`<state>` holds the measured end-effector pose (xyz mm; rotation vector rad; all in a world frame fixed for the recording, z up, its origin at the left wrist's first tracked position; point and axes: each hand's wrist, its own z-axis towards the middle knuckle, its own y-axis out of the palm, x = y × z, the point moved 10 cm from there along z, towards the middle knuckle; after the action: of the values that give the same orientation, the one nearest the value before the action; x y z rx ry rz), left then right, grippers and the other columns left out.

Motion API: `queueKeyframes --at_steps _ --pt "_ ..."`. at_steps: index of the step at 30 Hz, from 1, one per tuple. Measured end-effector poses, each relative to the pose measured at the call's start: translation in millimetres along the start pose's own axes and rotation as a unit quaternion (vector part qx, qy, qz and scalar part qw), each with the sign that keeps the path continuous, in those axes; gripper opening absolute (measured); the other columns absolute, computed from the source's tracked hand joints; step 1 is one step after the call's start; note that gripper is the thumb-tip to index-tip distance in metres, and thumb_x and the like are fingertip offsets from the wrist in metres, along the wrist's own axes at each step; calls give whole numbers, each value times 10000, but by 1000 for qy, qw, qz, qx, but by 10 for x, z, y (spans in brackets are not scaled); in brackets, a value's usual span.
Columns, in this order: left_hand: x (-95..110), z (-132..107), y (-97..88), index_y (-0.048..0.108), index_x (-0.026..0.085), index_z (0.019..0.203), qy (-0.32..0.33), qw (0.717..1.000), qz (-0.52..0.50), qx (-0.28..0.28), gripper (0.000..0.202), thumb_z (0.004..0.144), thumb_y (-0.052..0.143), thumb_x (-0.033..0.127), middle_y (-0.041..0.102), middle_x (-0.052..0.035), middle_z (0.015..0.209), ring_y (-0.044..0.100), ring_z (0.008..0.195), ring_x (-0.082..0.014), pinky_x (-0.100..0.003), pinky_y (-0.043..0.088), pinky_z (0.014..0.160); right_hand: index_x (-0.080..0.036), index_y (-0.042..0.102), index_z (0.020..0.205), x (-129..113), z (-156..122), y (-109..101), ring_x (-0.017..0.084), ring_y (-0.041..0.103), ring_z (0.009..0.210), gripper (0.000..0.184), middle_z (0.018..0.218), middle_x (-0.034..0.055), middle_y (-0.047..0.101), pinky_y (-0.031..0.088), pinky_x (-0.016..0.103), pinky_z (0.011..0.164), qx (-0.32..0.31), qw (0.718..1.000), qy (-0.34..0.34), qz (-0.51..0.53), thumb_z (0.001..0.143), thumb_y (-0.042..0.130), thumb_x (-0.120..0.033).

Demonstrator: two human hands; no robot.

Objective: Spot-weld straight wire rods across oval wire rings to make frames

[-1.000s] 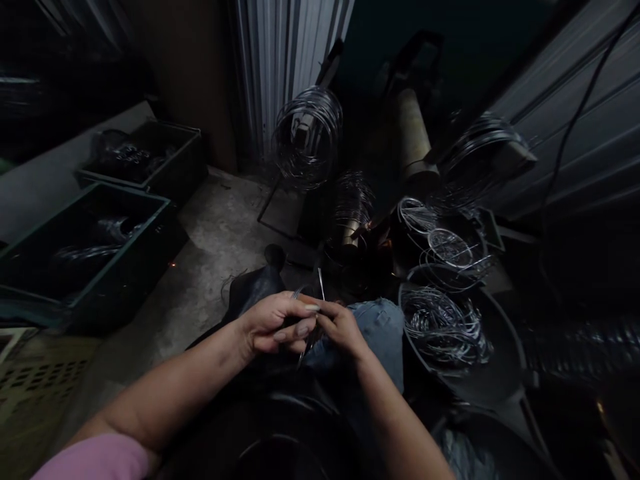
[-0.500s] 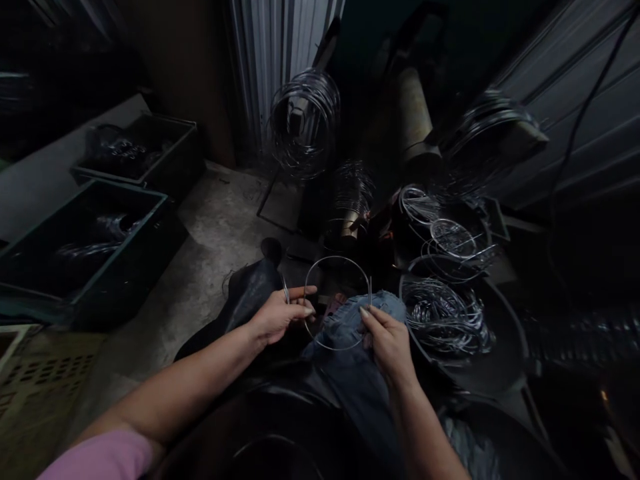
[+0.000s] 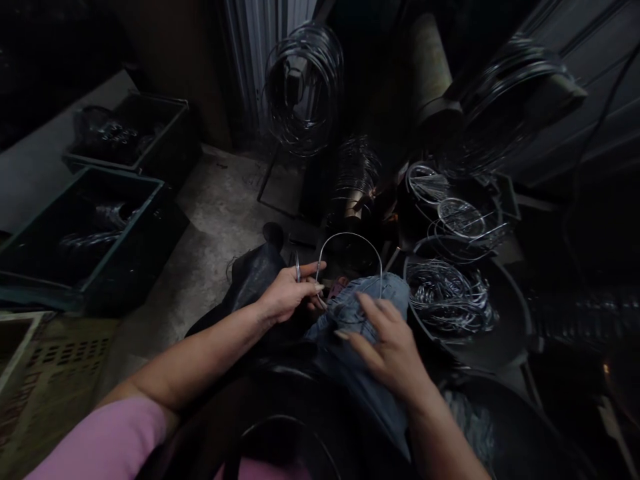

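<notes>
A thin wire ring stands upright over my knee in blue jeans. My left hand pinches the ring's left side, with a second small loop of wire showing between its fingers. My right hand hovers just right of the ring with its fingers spread and blurred; it holds nothing that I can see. A black sheet lies under the left hand.
A dark basin of tangled wire rings sits right of my knee, more rings behind it. Wire coils hang on stands ahead. Two green crates stand on the concrete floor at left.
The hands came apart from a joined pinch and a wire ring opened out between them. The right hand has since let go of the ring and spread its fingers.
</notes>
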<state>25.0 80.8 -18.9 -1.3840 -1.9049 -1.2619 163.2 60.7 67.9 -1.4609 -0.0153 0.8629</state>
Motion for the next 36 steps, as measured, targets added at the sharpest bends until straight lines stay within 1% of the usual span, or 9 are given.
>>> queueKeyframes --at_steps 3,5,7,11,19,24,27,33,36 --pt "46 -15 63 509 129 1205 -4 1000 -11 -10 495 718 598 135 591 2 612 588 499 -108 -194 427 452 -133 502 1186 -291 145 249 247 518 871 490 946 108 587 412 392 752 -40 995 -50 -75 770 566 -384" --pt "78 -35 100 524 141 1194 -6 999 -19 -25 472 727 594 148 598 2 626 565 485 -90 -197 434 463 -121 490 1194 -348 240 331 238 534 855 459 951 116 587 424 371 732 -42 994 -52 -88 797 535 -347" --pt "119 -59 129 536 153 1185 -3 999 -21 -40 460 729 597 161 607 -3 653 553 483 -84 -201 433 464 -112 467 1209 -337 304 346 215 560 843 433 996 123 574 448 328 707 -44 996 -41 -62 824 494 -307" --pt "201 -79 173 547 162 1175 3 999 -17 -51 464 716 614 173 623 -10 699 542 486 -79 -202 424 462 -133 434 1228 -295 336 302 186 594 814 424 1068 121 548 481 277 653 -72 997 -34 -20 832 468 -279" --pt "309 -5 361 568 144 1151 -7 997 -35 -66 470 686 637 166 601 -2 643 530 488 -83 -201 401 465 -162 408 1249 -195 392 166 203 602 840 440 1077 120 551 500 307 683 -84 996 -22 -34 821 464 -248" --pt "361 70 402 570 148 1152 -1 996 -54 -74 487 674 656 184 617 -19 710 517 481 -74 -208 398 466 -145 421 1246 -182 502 101 213 609 824 442 1073 132 562 509 311 646 -104 992 -33 -58 812 451 -226" --pt "385 103 418 567 146 1156 3 995 -61 -78 490 676 656 194 624 -28 729 532 497 -84 -209 397 467 -133 437 1237 -197 539 65 217 614 815 434 1083 147 563 511 308 628 -95 991 -45 -79 814 440 -230" --pt "355 134 409 572 139 1148 -4 995 -65 -72 468 688 643 192 604 -12 667 536 486 -86 -201 394 449 -141 451 1222 -185 500 18 205 622 772 402 1042 139 583 514 304 636 -41 995 -38 -78 839 417 -258" --pt "345 132 413 576 140 1139 -5 995 -67 -78 457 690 640 191 604 -12 664 539 482 -88 -199 393 445 -140 450 1228 -195 483 17 208 624 752 408 1057 153 579 516 312 623 -40 995 -41 -85 842 421 -268"
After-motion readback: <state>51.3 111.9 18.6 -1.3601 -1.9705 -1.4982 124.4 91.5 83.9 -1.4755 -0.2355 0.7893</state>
